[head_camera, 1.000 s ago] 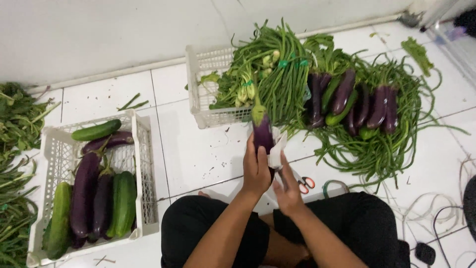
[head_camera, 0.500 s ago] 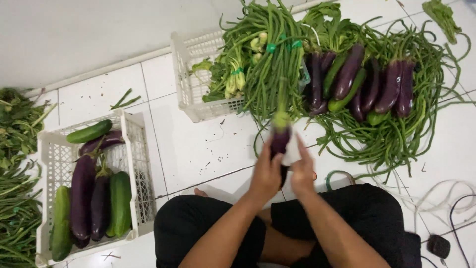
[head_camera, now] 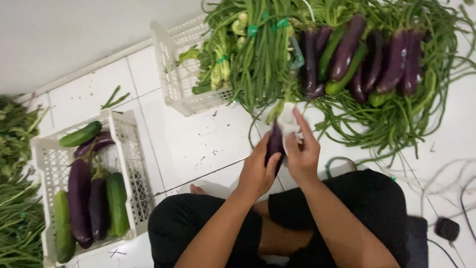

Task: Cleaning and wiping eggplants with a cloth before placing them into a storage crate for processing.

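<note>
My left hand (head_camera: 257,171) grips a dark purple eggplant (head_camera: 275,145) held upright in front of my crossed legs. My right hand (head_camera: 302,149) presses a white cloth or paper (head_camera: 287,124) against the eggplant's upper side. A heap of eggplants (head_camera: 347,49) lies on long green beans (head_camera: 396,114) beyond my hands. A white plastic crate (head_camera: 130,164) on the left holds eggplants (head_camera: 79,193) and cucumbers (head_camera: 117,201).
A second white crate (head_camera: 173,74) at the top carries bundled long beans (head_camera: 260,49) and leafy greens. More greens (head_camera: 17,218) lie at the far left on the white tiled floor. Cables and a black plug (head_camera: 447,228) sit at the lower right.
The view has shifted closer over the hands. The eggplant stays in my left hand, and my right hand has moved up along it with the white cloth.
</note>
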